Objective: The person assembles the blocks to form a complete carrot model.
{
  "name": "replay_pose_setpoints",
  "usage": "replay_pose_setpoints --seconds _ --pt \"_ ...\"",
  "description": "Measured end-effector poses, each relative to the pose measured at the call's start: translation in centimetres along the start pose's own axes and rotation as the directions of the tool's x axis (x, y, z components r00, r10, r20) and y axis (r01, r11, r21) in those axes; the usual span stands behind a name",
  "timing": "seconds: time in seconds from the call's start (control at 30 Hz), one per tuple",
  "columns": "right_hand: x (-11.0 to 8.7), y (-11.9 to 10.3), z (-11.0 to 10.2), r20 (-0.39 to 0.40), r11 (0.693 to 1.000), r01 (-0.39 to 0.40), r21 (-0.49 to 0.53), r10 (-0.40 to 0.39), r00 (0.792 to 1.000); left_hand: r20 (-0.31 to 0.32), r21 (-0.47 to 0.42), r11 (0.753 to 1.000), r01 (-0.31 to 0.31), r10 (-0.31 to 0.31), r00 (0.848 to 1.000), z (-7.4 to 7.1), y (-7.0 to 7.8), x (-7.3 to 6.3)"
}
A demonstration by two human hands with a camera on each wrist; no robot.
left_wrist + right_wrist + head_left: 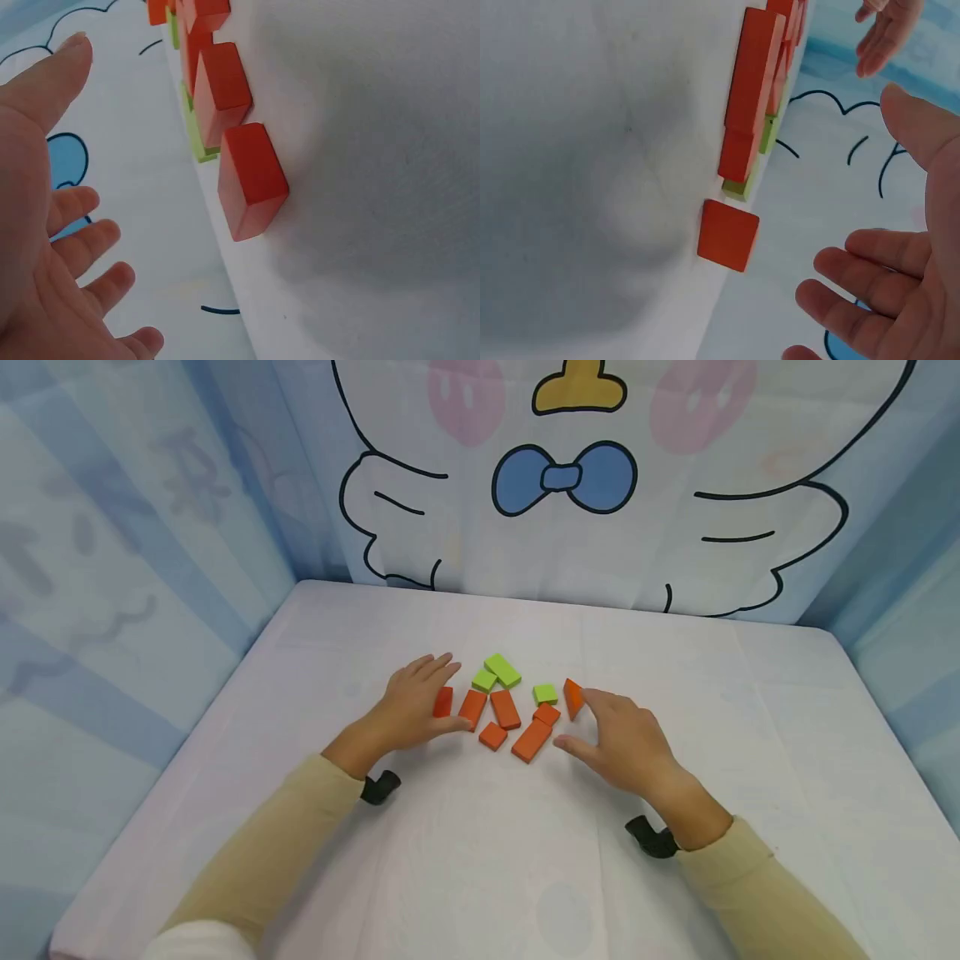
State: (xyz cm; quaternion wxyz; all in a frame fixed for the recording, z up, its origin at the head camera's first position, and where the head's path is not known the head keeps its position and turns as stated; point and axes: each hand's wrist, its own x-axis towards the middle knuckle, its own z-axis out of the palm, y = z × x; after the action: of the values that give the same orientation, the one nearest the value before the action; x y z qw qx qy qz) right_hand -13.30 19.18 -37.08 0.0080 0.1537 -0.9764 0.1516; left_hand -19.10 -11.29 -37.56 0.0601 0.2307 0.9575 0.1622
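My left hand (418, 703) hovers at the left side of a loose group of blocks, fingers spread, holding nothing. Nearest to it lies a red block (443, 702), partly hidden by the hand, beside an orange-red block (472, 708). At the group's right side my right hand (628, 739) is held with thumb and fingers apart, near an orange wedge-shaped block (572, 698). Between the hands lie a long orange block (532, 742), a small orange block (492, 736) and green blocks (502, 670). In the right wrist view, an orange block (728, 235) stands apart from the hand.
A white cloth covers the table (480, 860). Behind it hangs a curtain with a blue bow (561, 477) drawn on it, and striped curtains (112, 568) stand at the sides. Black bands (381, 787) with small mounts sit on both wrists.
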Motion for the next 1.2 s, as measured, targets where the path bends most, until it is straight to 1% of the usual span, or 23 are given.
replay_pose_setpoints --seconds 0.1,0.27,0.37,0.5,0.77,1.0,1.1,1.2 --pt "0.5 -0.5 0.9 0.031 0.998 0.003 0.061 -0.005 1.0 0.007 -0.048 0.999 -0.012 0.013 1.0 0.5 -0.1 0.7" --pt "1.1 -1.2 1.9 0.1 0.99 0.005 0.144 -0.019 0.995 0.047 -0.095 0.995 0.015 -0.011 0.999 1.4 -0.5 1.4" --pt "1.3 -1.5 2.4 0.138 0.987 0.015 0.161 -0.037 0.99 0.088 -0.093 0.995 0.027 -0.018 0.996 1.8 -0.7 1.7" --pt "1.3 -1.6 2.9 0.174 0.987 0.032 0.157 -0.06 0.983 0.132 -0.083 0.996 0.033 -0.022 0.991 2.1 -0.7 2.0" --pt "1.3 -1.6 3.3 0.189 0.988 0.04 0.153 -0.068 0.98 0.175 -0.068 0.996 0.065 -0.052 0.983 2.3 -0.5 2.4" --pt "1.4 -1.6 3.1 0.215 0.979 0.033 0.2 -0.077 0.974 0.189 -0.043 0.996 0.076 -0.067 0.98 2.4 -0.4 2.1" --pt "1.4 -1.6 2.9 0.218 0.974 0.035 0.223 -0.085 0.972 0.187 -0.039 0.997 0.068 -0.059 0.981 2.3 -0.4 1.7" --pt "1.4 -1.7 2.9 0.213 0.972 0.044 0.233 -0.096 0.972 0.18 -0.055 0.997 0.056 -0.045 0.983 2.2 -0.3 1.2"
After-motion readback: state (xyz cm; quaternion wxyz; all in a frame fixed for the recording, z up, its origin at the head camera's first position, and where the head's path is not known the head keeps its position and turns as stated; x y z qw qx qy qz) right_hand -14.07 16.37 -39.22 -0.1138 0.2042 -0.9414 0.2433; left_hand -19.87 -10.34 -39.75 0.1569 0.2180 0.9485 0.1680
